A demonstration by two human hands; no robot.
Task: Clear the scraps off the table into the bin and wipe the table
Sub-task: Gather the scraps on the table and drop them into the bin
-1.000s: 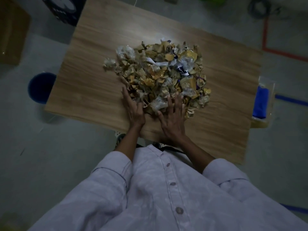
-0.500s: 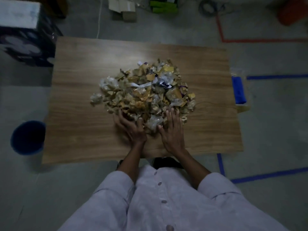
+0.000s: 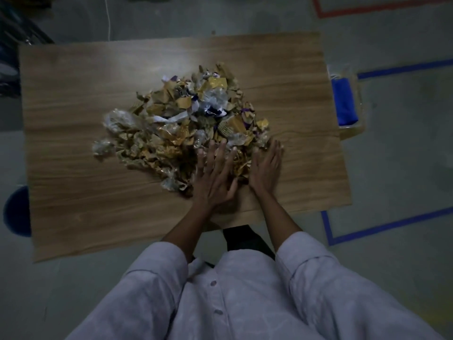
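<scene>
A heap of crumpled paper and foil scraps, brown, gold and white, lies in the middle of the wooden table. My left hand lies flat with straight fingers on the heap's near right part. My right hand lies flat against the heap's right edge, fingers straight. Neither hand holds anything. A dark blue bin stands on the floor at the table's left, partly hidden by the tabletop.
A blue cloth sits in a clear tray just off the table's right edge. Blue and red tape lines mark the grey floor on the right. Dark equipment stands beyond the far left corner.
Both hands have slid to the right side of the heap, still flat on it. The view has shifted, so the table now sits square and the bin is near the left frame edge.
</scene>
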